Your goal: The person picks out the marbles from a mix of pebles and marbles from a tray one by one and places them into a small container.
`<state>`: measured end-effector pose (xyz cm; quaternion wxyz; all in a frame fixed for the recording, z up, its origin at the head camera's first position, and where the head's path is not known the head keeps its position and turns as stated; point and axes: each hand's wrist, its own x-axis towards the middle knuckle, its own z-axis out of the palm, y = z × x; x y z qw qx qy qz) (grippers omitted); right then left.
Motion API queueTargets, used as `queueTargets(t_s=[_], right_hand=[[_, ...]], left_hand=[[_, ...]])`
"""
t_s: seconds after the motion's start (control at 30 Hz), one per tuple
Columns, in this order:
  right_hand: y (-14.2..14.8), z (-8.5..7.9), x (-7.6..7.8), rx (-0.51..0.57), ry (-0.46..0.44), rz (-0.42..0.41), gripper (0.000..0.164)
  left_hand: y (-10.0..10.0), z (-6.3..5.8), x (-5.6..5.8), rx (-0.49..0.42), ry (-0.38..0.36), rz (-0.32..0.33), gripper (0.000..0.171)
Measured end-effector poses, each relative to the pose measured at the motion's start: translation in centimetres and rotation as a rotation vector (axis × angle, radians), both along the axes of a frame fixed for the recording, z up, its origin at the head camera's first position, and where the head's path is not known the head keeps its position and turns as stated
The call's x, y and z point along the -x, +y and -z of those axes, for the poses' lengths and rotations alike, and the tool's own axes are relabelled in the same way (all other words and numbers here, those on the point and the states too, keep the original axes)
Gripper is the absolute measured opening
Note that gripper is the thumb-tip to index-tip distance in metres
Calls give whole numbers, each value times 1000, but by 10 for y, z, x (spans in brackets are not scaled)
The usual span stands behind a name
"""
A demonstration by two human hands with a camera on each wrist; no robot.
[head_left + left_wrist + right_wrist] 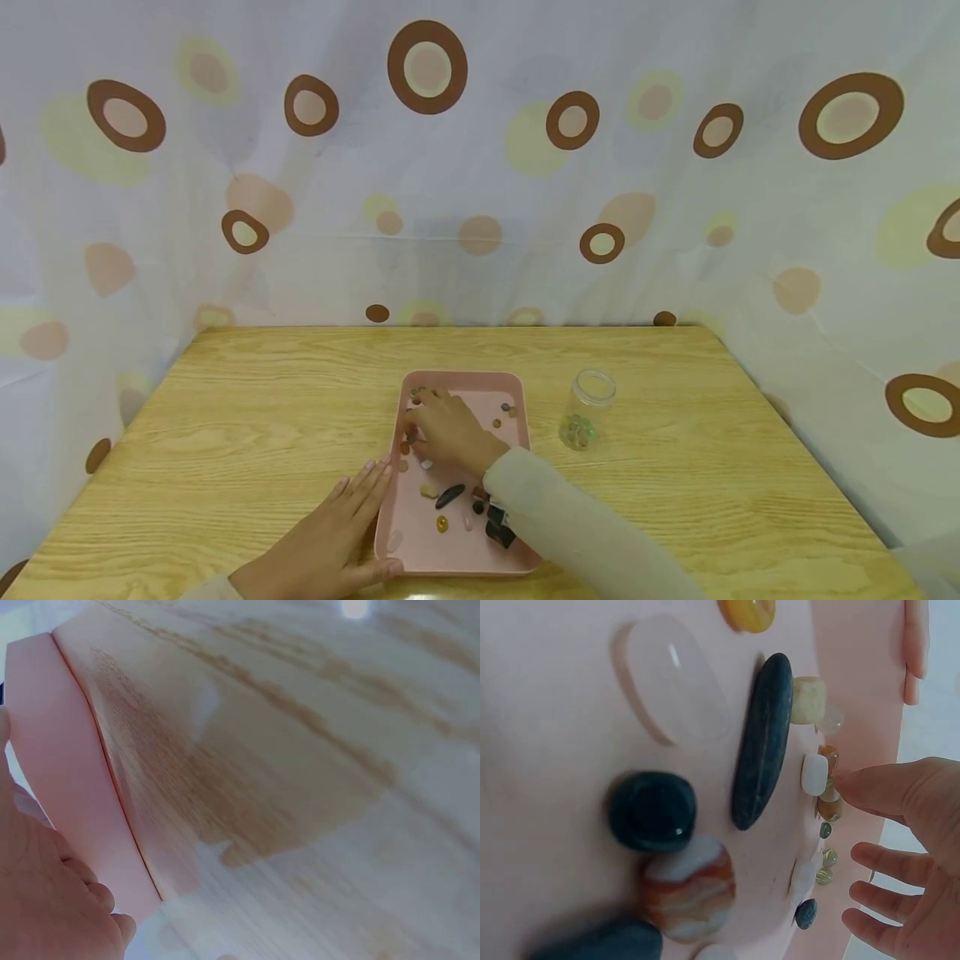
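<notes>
A shallow pink tray (pixel 465 554) holds several polished stones. My right hand (pixel 450 429) reaches over its left part with fingers bent downward. In the right wrist view, the thumb (pixel 877 787) overlaps small brown stones beside a white stone (pixel 814 774), while the other visible fingers stand apart from it. My left hand (pixel 330 525) lies along the tray's left side, fingers extended and thumb at the near corner. Closer to the right wrist camera are a long dark stone (pixel 763 742), a dark green stone (pixel 652 812), a banded stone (pixel 690 892) and a translucent oval (pixel 676 679).
To the right of the tray stands a clear jar (pixel 592 400), uncapped, with greenish marbles (pixel 577 431) at its bottom. Both stand on a wood-grain table (pixel 675 483). A curtain with printed circles (pixel 480 275) hangs behind the table and along its sides.
</notes>
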<state>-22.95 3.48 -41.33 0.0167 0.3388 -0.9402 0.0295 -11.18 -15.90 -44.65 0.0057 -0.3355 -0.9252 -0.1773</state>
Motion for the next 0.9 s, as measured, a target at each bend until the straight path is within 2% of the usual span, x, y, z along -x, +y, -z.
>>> queueTargets(t_s=[0.2,0.57,0.73,0.9], right_hand=[[-1,2,1,-28,14,2,7],[1,5,2,-36,2,31,6],[8,-1,0,8,-15,48,9],[23,-14,-2,80,-19,35,9]], left_hand=[[-1,2,0,11,15,-2,93],[-1,1,0,7,-5,-10,94],[0,-1,0,-7,-13,-7,94],[0,-1,0,-16,-16,-1,93]])
